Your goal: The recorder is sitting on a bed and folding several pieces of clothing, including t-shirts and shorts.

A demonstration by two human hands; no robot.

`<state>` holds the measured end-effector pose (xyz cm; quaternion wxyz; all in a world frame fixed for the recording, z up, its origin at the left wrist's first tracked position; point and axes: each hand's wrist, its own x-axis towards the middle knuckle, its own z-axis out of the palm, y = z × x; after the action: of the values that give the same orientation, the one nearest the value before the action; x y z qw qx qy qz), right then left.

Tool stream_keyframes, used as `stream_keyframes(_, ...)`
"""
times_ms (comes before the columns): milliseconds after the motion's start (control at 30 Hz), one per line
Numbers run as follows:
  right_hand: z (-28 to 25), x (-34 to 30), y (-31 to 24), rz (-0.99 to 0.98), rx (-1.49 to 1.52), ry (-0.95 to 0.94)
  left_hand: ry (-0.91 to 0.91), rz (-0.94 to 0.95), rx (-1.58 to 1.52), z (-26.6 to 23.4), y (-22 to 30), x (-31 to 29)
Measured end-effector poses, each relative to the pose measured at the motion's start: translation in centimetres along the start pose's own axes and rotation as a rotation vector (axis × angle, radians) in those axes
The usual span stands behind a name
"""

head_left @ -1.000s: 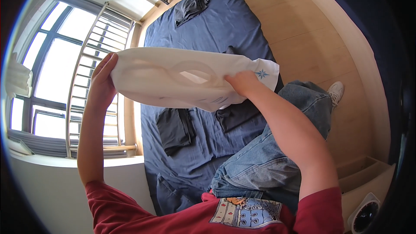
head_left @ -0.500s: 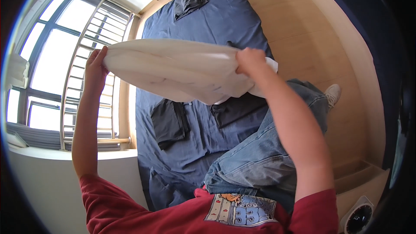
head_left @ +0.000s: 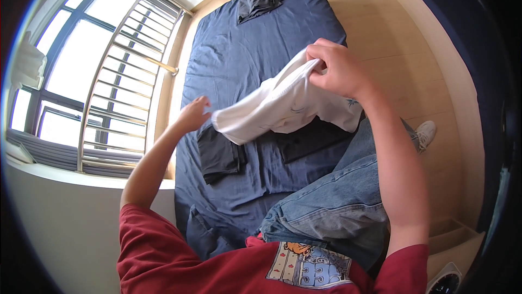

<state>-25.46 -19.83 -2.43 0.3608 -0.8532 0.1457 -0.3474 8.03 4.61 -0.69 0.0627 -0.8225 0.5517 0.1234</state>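
Right hand (head_left: 338,70) clenched on bunched end of white garment (head_left: 283,106), up over bed (head_left: 244,60). Left hand (head_left: 194,114) open, fingers spread, holding nothing, just beside lower free end. Changed from half a second ago: then stretched flat between both hands, now released at left, drooping. Long axis slanting from upper right down to lower left, free end pointing toward folded dark clothes (head_left: 218,155). Looks like regrip mid-fold.

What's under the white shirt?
Under the white shirt lies a black folded garment on the blue bed sheet. The shirt covers its top part, so its full shape stays hidden.
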Motion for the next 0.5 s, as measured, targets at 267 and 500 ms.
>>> stream_keyframes(267, 0.5, -0.1, -1.5, 0.073, 0.182, -0.062, 0.140, 0.346, -0.360, 6.7, 13.2, 4.9)
stream_keyframes(500, 0.6, -0.3, -0.8, 0.132, 0.295, -0.064, 0.160, 0.059, -0.407, 9.5, 16.1, 7.4)
